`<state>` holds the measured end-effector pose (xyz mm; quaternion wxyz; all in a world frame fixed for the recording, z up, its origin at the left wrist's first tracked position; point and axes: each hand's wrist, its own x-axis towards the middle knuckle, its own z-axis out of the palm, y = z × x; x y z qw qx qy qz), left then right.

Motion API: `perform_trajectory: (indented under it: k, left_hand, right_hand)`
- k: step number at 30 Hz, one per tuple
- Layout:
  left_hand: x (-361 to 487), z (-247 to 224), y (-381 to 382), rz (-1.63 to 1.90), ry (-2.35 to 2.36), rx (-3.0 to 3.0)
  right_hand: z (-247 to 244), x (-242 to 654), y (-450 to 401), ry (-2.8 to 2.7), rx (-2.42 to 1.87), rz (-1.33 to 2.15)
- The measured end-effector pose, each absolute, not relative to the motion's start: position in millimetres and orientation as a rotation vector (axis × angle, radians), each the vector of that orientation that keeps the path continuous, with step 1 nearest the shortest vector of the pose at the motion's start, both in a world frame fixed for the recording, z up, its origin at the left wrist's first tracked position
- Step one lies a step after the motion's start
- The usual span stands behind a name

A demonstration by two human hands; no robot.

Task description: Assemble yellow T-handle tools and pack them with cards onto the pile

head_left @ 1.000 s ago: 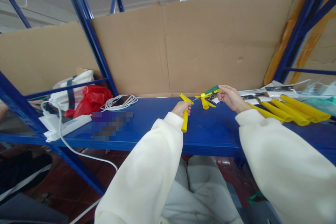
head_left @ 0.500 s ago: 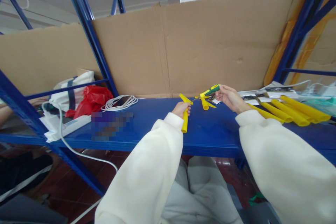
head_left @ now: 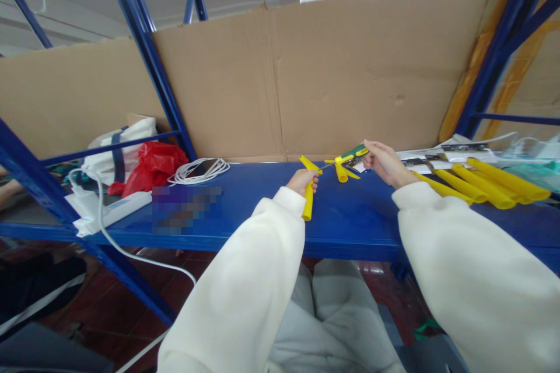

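Note:
My left hand (head_left: 303, 182) is wrapped round a yellow tube-shaped part (head_left: 308, 203), which stands tilted over the blue table. My right hand (head_left: 380, 158) is closed on the end of a green and yellow screwdriver (head_left: 352, 154). The screwdriver's shaft points left to the yellow part beside my left fingers; its exact contact with the part is too small to tell. Just beneath the handle, another yellow piece (head_left: 342, 172) with spread arms lies on the table.
Several yellow tubes (head_left: 485, 187) lie at the right. White coiled cable (head_left: 199, 171), a red bag (head_left: 156, 164) and a white power strip (head_left: 126, 208) are at the left. Cardboard (head_left: 332, 81) stands behind the blue table (head_left: 258, 204). Part of another person's arm shows at far left.
The screwdriver handle has dipped slightly, and my right fingers have shifted a little on its end. My left hand has hardly moved. The other person's arm at far left has moved.

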<state>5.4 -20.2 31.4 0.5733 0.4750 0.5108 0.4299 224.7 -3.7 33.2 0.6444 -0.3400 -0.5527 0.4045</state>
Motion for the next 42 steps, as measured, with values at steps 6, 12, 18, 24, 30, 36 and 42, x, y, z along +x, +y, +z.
perform_trajectory:
  k: [6, 12, 18, 24, 30, 36, 42]
  left_hand:
    - [5.3, 31.3, -19.3, 1.012, 1.194, 1.130]
    - [5.1, 31.2, -19.2, 1.021, 1.213, 1.114]
    - [5.0, 31.4, -19.8, 1.013, 1.200, 1.097]
    - [5.4, 31.6, -20.0, 1.009, 1.192, 1.114]
    - [4.6, 32.0, -20.3, 0.999, 1.183, 1.117]
    - [4.4, 33.1, -21.4, 1.007, 1.188, 1.094]
    - [4.4, 32.9, -22.1, 1.015, 1.187, 1.080]
  right_hand:
    - [35.6, 223.2, -7.7, -1.308, -0.746, 0.942]
    - [36.2, 221.4, -8.2, -1.295, -0.734, 0.958]
    - [34.9, 225.2, -3.4, -1.245, -0.779, 0.931]
    - [36.8, 223.0, -6.4, -1.239, -0.759, 0.962]
    - [38.0, 221.2, -9.5, -1.243, -0.757, 0.957]
    - [39.1, 220.1, -10.9, -1.270, -0.736, 0.997]
    - [35.0, 222.8, -4.9, -1.270, -0.752, 0.927]
